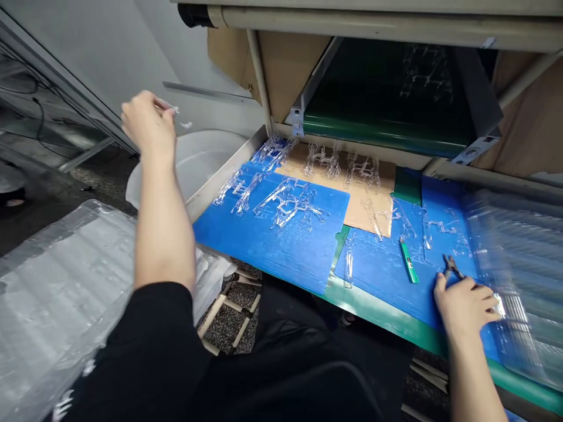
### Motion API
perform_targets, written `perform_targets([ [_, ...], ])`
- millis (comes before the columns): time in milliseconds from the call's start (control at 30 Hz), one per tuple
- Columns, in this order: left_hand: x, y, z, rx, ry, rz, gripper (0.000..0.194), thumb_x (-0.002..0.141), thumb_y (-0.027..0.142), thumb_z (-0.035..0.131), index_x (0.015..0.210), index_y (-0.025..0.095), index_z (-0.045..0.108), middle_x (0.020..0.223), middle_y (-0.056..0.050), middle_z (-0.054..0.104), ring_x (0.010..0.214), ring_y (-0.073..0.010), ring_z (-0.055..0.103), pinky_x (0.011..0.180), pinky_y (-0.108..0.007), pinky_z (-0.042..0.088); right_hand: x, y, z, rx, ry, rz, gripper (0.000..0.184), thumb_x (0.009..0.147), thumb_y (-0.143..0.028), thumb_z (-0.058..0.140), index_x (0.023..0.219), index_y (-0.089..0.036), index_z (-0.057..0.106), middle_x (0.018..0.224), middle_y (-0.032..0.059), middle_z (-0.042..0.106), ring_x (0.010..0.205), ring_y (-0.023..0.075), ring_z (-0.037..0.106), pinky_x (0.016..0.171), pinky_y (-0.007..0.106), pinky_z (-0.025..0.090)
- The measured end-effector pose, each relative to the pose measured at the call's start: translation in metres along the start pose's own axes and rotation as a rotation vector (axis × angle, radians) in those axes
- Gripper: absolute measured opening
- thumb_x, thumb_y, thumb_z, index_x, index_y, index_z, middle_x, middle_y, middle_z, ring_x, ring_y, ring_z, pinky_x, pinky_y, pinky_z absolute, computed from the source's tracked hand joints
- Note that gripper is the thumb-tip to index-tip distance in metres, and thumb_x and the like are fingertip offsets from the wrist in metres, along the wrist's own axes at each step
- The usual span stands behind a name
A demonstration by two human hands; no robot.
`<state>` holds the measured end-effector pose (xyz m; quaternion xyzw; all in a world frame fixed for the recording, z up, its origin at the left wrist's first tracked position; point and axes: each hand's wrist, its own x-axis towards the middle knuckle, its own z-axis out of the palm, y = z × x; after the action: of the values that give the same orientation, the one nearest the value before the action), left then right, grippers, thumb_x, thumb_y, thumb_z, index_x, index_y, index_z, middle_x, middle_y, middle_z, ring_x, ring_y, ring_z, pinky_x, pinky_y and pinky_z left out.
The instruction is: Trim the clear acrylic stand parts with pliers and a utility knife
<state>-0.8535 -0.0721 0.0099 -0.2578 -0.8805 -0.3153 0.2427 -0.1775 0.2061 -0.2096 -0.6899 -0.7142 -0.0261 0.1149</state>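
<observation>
My left hand (149,123) is raised at the left, beside and above a white round tub (193,158). Its fingers are closed on a clear plastic scrap (169,106); a small clear bit (186,125) shows just past the fingertips, and I cannot tell if it is held. At the right, my right hand (467,306) is palm down over the blue mat with its fingers spread. Dark-jawed nippers (449,264) lie against its thumb side, their handles partly hidden by the hand. Several clear moulded plastic frames (290,202) lie on the blue sheet (246,240).
A green cutter knife (409,261) lies left of the nippers. Stacked clear trays (523,264) stand at the right edge. Behind is a green conveyor belt (387,126) carrying another clear frame. Cardboard (360,208) lies mid-table; plastic-wrapped trays (65,293) are at the left.
</observation>
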Motion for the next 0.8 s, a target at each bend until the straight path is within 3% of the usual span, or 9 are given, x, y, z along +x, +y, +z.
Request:
perform_targets([
  [67,0.022,0.002,-0.007,0.243,0.043,-0.251,0.051,0.096,0.057,0.079,0.099,0.01,0.059,0.109,-0.002,0.075,0.129,-0.0355,0.069,0.113,-0.058,0.051,-0.006,-0.009,-0.003,-0.002,0.043,-0.025,0.076,0.105,-0.059,0.041,0.152,-0.001,0.054,0.149,0.0445,0.047,0.14,0.0627,0.044,0.103,0.079,0.039],
  [133,0.013,0.032,0.001,0.368,-0.051,-0.204,0.05,0.091,0.052,0.086,0.107,0.011,0.062,0.119,-0.008,0.075,0.131,-0.0418,0.068,0.111,-0.066,0.051,-0.008,-0.021,-0.005,-0.01,0.047,-0.071,0.076,0.106,-0.059,0.042,0.153,0.0,0.052,0.151,0.0431,0.045,0.14,0.0612,0.043,0.105,0.075,0.04],
  [200,-0.025,0.079,0.022,0.31,-0.372,0.219,0.043,0.095,0.041,0.083,0.122,0.012,0.065,0.119,-0.014,0.076,0.125,-0.0408,0.07,0.108,-0.066,0.053,-0.006,-0.035,-0.006,-0.022,-0.005,-0.137,0.073,0.106,-0.06,0.044,0.146,0.0,0.058,0.145,0.0414,0.051,0.138,0.0593,0.046,0.105,0.072,0.042],
  [233,-0.051,0.104,0.038,0.246,-0.548,0.388,0.043,0.095,0.042,0.083,0.125,0.015,0.068,0.118,-0.01,0.077,0.12,-0.0341,0.073,0.106,-0.054,0.057,-0.003,-0.042,-0.006,-0.027,-0.042,-0.169,0.072,0.106,-0.06,0.045,0.141,0.0,0.061,0.141,0.0409,0.054,0.136,0.0584,0.049,0.105,0.07,0.043],
  [300,-0.106,0.15,0.072,0.171,-0.774,0.582,0.046,0.082,0.042,0.094,0.118,0.022,0.074,0.118,-0.003,0.078,0.112,-0.023,0.075,0.096,-0.031,0.058,0.005,-0.054,-0.005,-0.031,-0.116,-0.22,0.067,0.108,-0.057,0.045,0.135,0.002,0.063,0.136,0.0402,0.059,0.133,0.0555,0.052,0.104,0.066,0.046],
  [433,-0.174,0.202,0.135,0.282,-1.143,0.894,0.028,0.085,0.022,0.087,0.112,0.02,0.079,0.131,-0.013,0.074,0.119,-0.0276,0.072,0.087,-0.029,0.053,0.015,-0.068,-0.007,0.005,-0.219,-0.245,0.056,0.114,-0.042,0.034,0.13,0.002,0.062,0.13,0.0385,0.063,0.132,0.0483,0.057,0.103,0.057,0.049],
  [600,-0.168,0.217,0.151,0.372,-1.183,0.959,0.012,0.09,0.023,0.079,0.099,0.015,0.08,0.121,-0.016,0.076,0.11,-0.0299,0.073,0.085,-0.032,0.052,0.009,-0.068,-0.011,0.122,-0.316,-0.245,0.045,0.108,-0.045,0.058,0.127,-0.005,0.063,0.134,0.0323,0.063,0.129,0.044,0.059,0.107,0.054,0.047],
  [700,-0.156,0.226,0.129,0.367,-1.098,0.976,0.017,0.099,0.027,0.069,0.106,0.014,0.076,0.121,-0.017,0.076,0.107,-0.0314,0.073,0.087,-0.035,0.052,0.01,-0.062,-0.012,0.25,-0.343,-0.217,0.031,0.107,-0.034,0.059,0.126,-0.01,0.061,0.137,0.0249,0.062,0.13,0.0362,0.058,0.109,0.05,0.046],
  [800,-0.169,0.238,0.086,0.061,-0.936,0.916,0.022,0.107,0.033,0.06,0.115,0.016,0.07,0.115,-0.014,0.078,0.102,-0.0294,0.073,0.088,-0.038,0.053,0.009,-0.05,-0.018,0.411,-0.37,-0.15,0.022,0.107,-0.027,0.053,0.123,-0.013,0.056,0.127,0.0198,0.064,0.117,0.0302,0.063,0.103,0.049,0.05],
])
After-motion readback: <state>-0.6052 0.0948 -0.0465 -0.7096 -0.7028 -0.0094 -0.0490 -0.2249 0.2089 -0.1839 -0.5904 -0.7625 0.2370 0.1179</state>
